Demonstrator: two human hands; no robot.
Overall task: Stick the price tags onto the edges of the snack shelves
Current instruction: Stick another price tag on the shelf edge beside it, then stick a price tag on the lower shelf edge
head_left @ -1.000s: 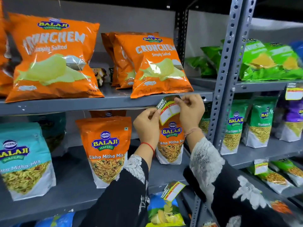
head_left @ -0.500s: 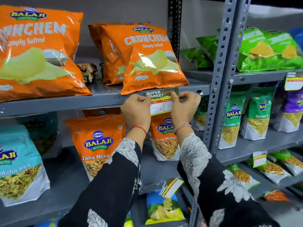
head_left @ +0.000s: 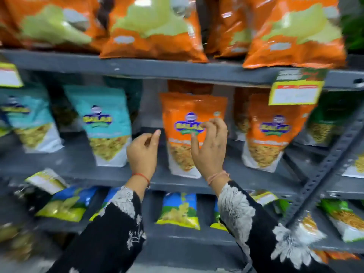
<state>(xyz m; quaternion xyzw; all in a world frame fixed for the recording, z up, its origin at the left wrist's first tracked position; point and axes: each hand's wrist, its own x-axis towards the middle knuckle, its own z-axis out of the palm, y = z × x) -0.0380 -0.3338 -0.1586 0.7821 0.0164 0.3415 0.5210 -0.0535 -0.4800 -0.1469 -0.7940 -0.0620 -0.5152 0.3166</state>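
Note:
A yellow, green and white price tag point(head_left: 296, 88) hangs stuck on the front edge of the upper grey shelf point(head_left: 149, 68), at the upper right below the orange chip bags. My left hand point(head_left: 143, 153) and my right hand point(head_left: 209, 146) are both lowered in front of the middle shelf, fingers loosely apart, holding nothing. The right hand is in front of an orange snack pouch point(head_left: 194, 123). Another tag point(head_left: 8, 75) sits on the same shelf edge at the far left. A third tag point(head_left: 46, 180) hangs tilted on the middle shelf edge point(head_left: 177, 184) at the lower left.
Orange chip bags point(head_left: 153, 30) line the top shelf. Teal pouches point(head_left: 104, 125) and more orange pouches point(head_left: 271, 131) stand on the middle shelf, blue and yellow bags point(head_left: 179, 210) below. A slotted grey upright point(head_left: 323, 174) runs diagonally at the right. The whole view is motion-blurred.
Both hands let go of the tag, which now stays on the upper shelf edge, and dropped down and left. The view swung left, so the tag sits at the upper right.

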